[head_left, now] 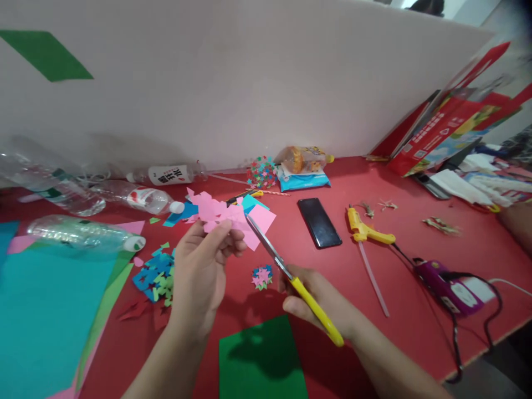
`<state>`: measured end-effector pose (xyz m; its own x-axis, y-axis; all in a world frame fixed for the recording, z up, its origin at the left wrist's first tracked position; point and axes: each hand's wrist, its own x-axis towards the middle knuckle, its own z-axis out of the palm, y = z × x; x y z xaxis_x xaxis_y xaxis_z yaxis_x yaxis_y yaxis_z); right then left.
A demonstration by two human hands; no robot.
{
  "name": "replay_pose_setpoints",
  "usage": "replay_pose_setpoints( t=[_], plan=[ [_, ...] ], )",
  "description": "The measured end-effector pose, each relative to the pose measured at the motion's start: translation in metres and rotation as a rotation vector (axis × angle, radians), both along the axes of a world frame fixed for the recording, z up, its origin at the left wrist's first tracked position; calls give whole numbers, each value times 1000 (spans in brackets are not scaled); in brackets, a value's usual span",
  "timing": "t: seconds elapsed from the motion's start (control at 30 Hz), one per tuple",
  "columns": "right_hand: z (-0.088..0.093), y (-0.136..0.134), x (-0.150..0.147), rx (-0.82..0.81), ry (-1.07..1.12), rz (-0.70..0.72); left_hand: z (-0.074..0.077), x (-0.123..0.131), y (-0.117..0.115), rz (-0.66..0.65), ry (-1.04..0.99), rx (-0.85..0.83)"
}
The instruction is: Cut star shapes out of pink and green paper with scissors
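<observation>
pinching the pink paper (pixel 211 208) in the fingers of my left hand (pixel 198 257), i hold it up at 9 o'clock from the middle of my view, raised over the red table (pixel 341 271). my right hand (pixel 320 299), at 5 o'clock, has its fingers closed around the scissors (pixel 318 313), whose tip points to 10 o'clock and reaches the paper's right edge. i judge that i am in the middle of cutting small shapes, since a little heap of paper stars (pixel 262 277) lies at 6 o'clock and a pile of snipped scraps (pixel 153 280) at 8. the next move seems to call for turning the paper to a fresh edge, lining the blades up and keeping my fingertips out of their path. how far the blades are parted i can't make out, nor whether the tip touches the paper or only overlaps it from here. most of my right fingers are hidden, my left wrist covers part of the scraps, and the green sheet (pixel 260 360) at 6 o'clock is cut off below. at 3 o'clock, another person's arm (pixel 517 224) is cropped by the edge.
</observation>
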<state>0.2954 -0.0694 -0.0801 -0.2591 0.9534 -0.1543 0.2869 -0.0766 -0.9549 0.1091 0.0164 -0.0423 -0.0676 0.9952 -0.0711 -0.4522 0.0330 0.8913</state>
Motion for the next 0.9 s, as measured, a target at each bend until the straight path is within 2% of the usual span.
replay_pose_setpoints(
  t=[0.33,0.6,0.9],
  plan=[
    [-6,-2,-10,-17,-17,57,-5,-6,-7,-3,53,-25],
    [3,-4,-18,-20,64,58,1,1,-16,-40,21,-46],
    [6,-2,-17,-21,109,34,3,1,-15,-34,28,-23]
  ],
)
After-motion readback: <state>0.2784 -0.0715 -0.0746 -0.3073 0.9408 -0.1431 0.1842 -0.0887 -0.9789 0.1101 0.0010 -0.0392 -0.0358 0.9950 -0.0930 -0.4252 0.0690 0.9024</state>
